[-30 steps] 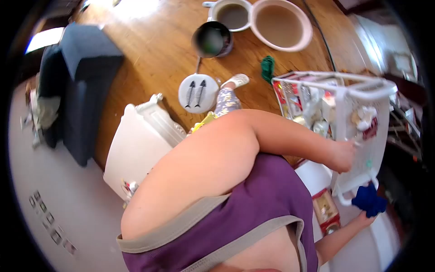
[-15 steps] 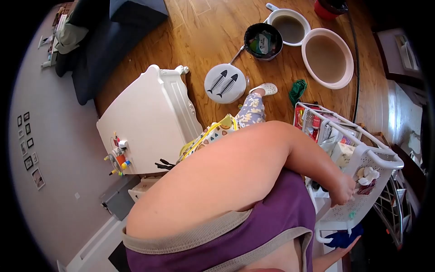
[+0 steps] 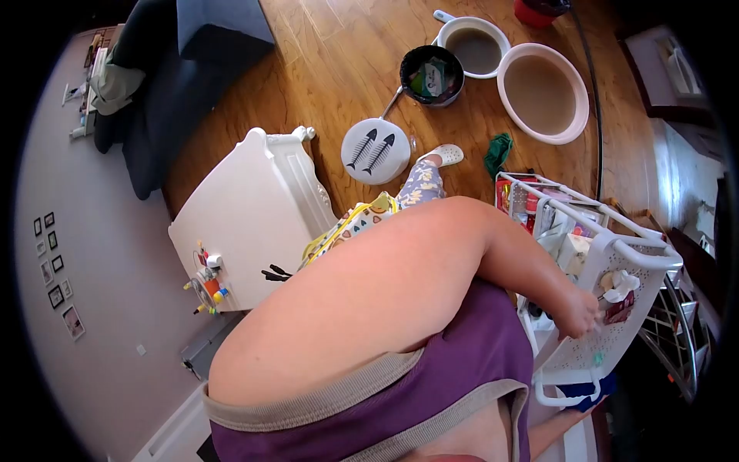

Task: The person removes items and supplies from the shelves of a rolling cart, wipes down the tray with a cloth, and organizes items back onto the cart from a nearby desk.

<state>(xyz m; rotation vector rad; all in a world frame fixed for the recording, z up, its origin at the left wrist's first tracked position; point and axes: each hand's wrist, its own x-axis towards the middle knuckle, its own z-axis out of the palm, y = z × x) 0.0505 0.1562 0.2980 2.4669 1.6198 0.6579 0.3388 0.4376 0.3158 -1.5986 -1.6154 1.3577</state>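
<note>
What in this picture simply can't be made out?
All in the head view:
- Left hand: its fingers press against the white basket, so any grip is unclear.
- Right hand: hidden below the basket; only the forearm shows.
- Blue cloth: mostly covered by the basket.
- Basket contents: small, jumbled, unreadable.
- Wall pictures: too small to read.

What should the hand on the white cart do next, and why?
Probably firm up its grip before shifting anything. The left hand rests on the perforated wall of the white cart, which is packed with small items, some above its rim. The right hand is mostly hidden below, near a blue cloth. Steadying the wall first would likely keep things from tipping out.
</note>
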